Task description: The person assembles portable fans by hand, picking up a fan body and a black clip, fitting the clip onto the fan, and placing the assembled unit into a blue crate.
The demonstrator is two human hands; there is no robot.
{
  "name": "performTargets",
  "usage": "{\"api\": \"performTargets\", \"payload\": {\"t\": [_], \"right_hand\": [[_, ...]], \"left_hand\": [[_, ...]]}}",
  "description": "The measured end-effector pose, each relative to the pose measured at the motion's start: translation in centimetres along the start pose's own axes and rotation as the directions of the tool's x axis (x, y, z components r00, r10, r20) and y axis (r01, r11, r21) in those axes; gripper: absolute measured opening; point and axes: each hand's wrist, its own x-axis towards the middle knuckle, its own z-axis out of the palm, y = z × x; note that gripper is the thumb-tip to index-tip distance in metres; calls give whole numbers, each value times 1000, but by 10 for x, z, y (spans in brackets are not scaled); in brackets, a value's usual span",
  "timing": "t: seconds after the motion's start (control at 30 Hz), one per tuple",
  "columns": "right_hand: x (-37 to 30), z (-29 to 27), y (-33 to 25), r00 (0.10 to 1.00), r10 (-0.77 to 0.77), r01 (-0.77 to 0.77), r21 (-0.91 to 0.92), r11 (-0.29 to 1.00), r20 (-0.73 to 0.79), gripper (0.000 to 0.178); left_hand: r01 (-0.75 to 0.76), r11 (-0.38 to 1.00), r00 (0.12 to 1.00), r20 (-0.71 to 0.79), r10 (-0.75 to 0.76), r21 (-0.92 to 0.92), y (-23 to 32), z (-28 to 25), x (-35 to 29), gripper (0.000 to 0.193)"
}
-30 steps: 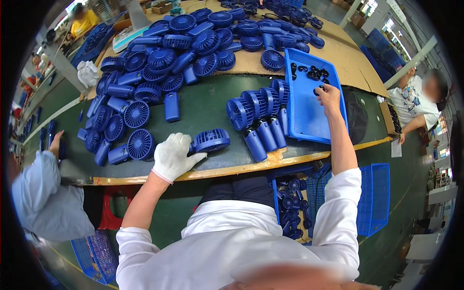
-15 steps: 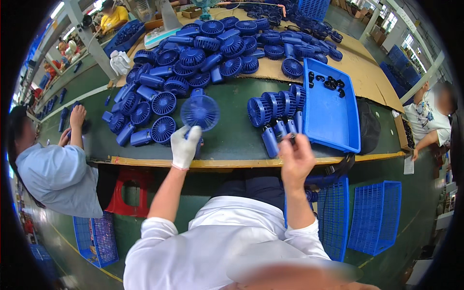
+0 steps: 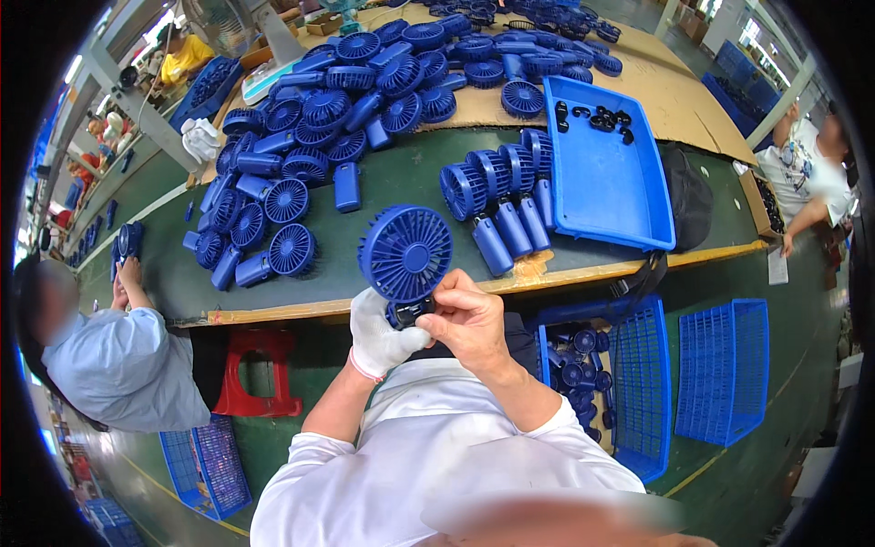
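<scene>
My left hand (image 3: 375, 339), in a white glove, is closed around the lower part of a dark blue handheld fan (image 3: 406, 253). The fan's round grille faces up in front of my chest, just off the table edge. My bare right hand (image 3: 474, 330) is closed at the fan's neck, thumb and fingers pinching a small black clip-like piece (image 3: 417, 312) there. The handle is mostly hidden by the glove. To the right, several matching fans (image 3: 493, 242) lie in a row. Beyond them, a blue tray (image 3: 609, 217) holds small black curved pieces (image 3: 606, 118).
A large heap of blue fans (image 3: 351, 100) covers the table's far left and middle. A black bag (image 3: 685, 196) lies beside the tray. Blue crates (image 3: 720, 374) and a red stool (image 3: 255, 374) stand below. Co-workers sit at left (image 3: 123, 360) and right (image 3: 807, 178).
My left hand has brought the fan nearer my body, and its blurred head is now sharp. My right hand has moved left from beside the fan row to the fan's neck with the black piece.
</scene>
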Motion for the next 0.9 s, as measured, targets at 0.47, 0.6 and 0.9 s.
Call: {"api": "performTargets", "payload": {"t": [0.47,0.6,0.9], "right_hand": [[11,-25,14,992,-111,82,-363,928,-59,42],[19,-26,16,916,362,-376,-54,925,-174,55],[49,-10,-15,943,245,-312,-346,885,-225,30]], "left_hand": [[69,994,997,30,-72,83,-23,10,12,26],[343,902,915,310,-258,-262,-6,16,18,57],[454,722,890,304,-339,-522,-22,32,29,54]]}}
